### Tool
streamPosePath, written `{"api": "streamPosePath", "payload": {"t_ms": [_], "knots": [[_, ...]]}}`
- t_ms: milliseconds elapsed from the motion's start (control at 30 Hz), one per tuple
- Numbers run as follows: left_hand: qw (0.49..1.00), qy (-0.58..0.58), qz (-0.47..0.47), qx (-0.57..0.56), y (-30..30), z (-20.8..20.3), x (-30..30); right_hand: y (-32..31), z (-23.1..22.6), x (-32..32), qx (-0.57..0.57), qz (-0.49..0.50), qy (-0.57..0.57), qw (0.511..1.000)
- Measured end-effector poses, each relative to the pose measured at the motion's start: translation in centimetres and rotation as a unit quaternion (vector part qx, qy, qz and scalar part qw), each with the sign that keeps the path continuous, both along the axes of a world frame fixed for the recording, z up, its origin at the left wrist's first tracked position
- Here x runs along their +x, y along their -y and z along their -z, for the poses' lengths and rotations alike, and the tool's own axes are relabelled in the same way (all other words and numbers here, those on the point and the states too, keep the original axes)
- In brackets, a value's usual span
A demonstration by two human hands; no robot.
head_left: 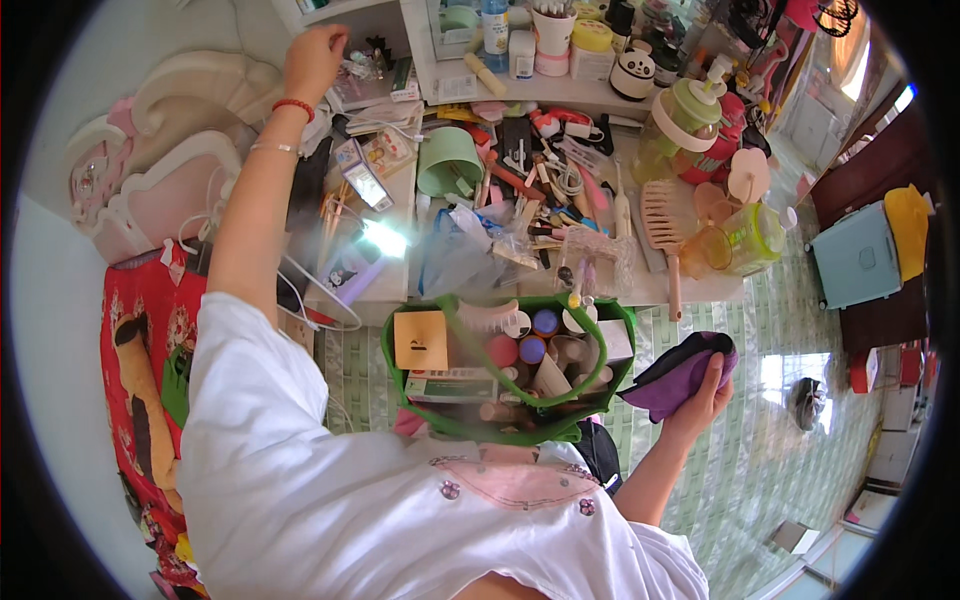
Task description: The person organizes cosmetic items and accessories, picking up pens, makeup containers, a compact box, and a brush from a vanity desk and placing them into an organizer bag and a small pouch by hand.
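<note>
My left hand [316, 62] is raised at the far left, over a small shelf compartment with a clear box of trinkets [364, 68]. Its fingers are curled together, and whatever they may hold is too small to make out. Out to the right, beyond the bag, my right hand [708, 402] grips a purple and black folded cloth [682, 378]. Between my arms, close to my body, stands a green handle bag [520, 425]. Inside it are an orange-yellow box [420, 341], several capped bottles and jars, and a pale comb [487, 317].
The desk is cluttered with cosmetics, brushes, plastic bags [455, 255] and a green round container [449, 161]. A pink hairbrush [662, 220] overhangs its front edge beside a green-lidded bottle [755, 238]. A bright lamp [384, 239] shines at left. A blue suitcase [858, 256] is far right.
</note>
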State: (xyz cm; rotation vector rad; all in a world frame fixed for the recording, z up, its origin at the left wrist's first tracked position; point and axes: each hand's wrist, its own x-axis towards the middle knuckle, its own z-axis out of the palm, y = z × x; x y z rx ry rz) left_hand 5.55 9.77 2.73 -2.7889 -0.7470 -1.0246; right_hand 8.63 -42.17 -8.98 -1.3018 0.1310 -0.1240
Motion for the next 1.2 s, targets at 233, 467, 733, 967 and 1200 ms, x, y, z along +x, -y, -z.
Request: {"api": "streamPosePath", "payload": {"t_ms": [233, 467, 733, 967, 1200], "knots": [[0.901, -0.255, 0.343, -0.072, 13.9, -2.5, 6.6, 0.0, 0.5, 0.6, 0.017, 0.018, -0.015, 1.0], [0.851, -0.377, 0.352, -0.096, 14.7, 11.6, 12.6, -0.3, 0.1, -0.1, 0.003, -0.026, 0.033, 0.999], [0.831, -0.296, 0.448, 0.144, 16.7, 12.9, 10.9, 2.0, 1.1, 0.0, 0.026, -0.041, -0.033, 0.998], [0.774, -0.054, 0.453, -0.438, 22.3, 7.6, 6.7, -1.5, -0.6, 0.4, 0.082, -0.059, -0.046, 0.994], [0.732, 0.038, 0.532, -0.423, 29.6, 3.8, 2.2, -8.3, -2.8, 0.6, 0.049, -0.349, 0.041, 0.935]]}}
